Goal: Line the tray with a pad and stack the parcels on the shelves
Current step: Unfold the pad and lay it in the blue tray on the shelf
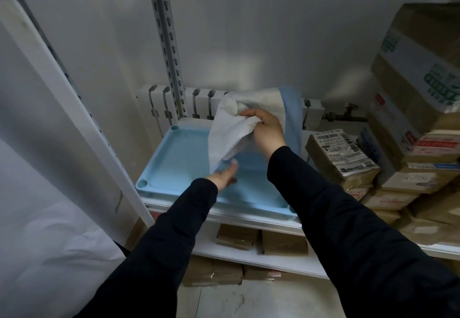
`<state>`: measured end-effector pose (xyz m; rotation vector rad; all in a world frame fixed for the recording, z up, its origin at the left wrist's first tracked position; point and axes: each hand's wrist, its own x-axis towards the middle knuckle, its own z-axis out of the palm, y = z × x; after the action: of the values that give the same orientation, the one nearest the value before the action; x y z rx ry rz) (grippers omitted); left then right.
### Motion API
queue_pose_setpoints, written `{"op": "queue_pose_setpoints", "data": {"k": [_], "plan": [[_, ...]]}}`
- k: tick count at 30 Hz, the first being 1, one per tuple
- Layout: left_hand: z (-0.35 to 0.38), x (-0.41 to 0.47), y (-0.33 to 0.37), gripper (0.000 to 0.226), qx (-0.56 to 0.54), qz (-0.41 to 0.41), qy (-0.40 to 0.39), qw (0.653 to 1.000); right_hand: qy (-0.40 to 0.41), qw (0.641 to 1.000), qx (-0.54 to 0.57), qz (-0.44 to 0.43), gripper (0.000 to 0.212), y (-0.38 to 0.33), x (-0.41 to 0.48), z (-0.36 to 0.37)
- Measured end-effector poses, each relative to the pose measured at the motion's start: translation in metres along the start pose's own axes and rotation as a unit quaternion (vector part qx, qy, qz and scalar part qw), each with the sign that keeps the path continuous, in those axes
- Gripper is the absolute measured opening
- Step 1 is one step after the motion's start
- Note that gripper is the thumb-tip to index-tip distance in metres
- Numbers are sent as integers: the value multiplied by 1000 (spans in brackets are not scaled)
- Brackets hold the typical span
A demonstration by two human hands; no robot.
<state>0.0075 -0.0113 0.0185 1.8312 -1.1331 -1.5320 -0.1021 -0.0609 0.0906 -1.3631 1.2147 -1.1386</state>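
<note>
A light blue tray (179, 153) lies on the white shelf (249, 220). Above it hangs a white pad (229, 138) with a blue border, crumpled and partly unfolded. My right hand (267, 131) grips the pad's bunched upper part. My left hand (224, 175) reaches to the pad's lower corner over the tray; it is blurred, and I cannot tell whether it holds the corner. Brown parcels (343, 158) with labels are stacked to the right of the tray.
A perforated metal upright (169, 43) rises behind the tray, with a white radiator (196, 103) against the wall. More brown parcels (283, 241) lie on the lower shelves. A tall pile of boxes (418, 88) fills the right side.
</note>
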Motion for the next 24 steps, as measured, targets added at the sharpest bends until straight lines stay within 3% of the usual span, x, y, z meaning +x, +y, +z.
{"op": "queue_pose_setpoints", "data": {"k": [1,2,3,5,7,9,11,12,14,19,22,24], "plan": [[-3,0,4,97,-196,1,-2,981,-3,1000,-8,-5,43,-2,-2,0],[-9,0,7,95,-341,11,-6,940,-9,999,-35,-19,43,-5,-5,0],[-17,-1,11,94,-429,23,-4,903,-14,997,-70,-37,42,-10,-6,-1],[-34,-1,20,89,-508,48,24,860,-35,982,-173,-70,36,-19,-4,-4],[-45,-2,30,66,-528,80,67,843,-62,951,-278,-116,24,-26,2,-8],[-55,-3,39,39,-559,142,100,810,-20,885,-382,-265,22,-33,5,-11],[-66,-6,45,33,-602,204,111,764,-22,826,-442,-349,39,-25,12,-11],[-72,-5,45,37,-614,221,118,748,-12,761,-495,-418,48,-17,18,-12],[-76,-3,36,45,-614,218,145,745,-69,699,-592,-397,65,-13,16,-10],[-73,14,-10,38,-631,75,201,745,-220,650,-719,-113,68,36,-10,-6],[-77,32,-43,36,-543,-40,250,801,-295,634,-715,5,55,64,-18,-5],[-79,37,-53,41,-498,-53,237,832,-335,600,-725,44,45,76,-17,-8]]}}
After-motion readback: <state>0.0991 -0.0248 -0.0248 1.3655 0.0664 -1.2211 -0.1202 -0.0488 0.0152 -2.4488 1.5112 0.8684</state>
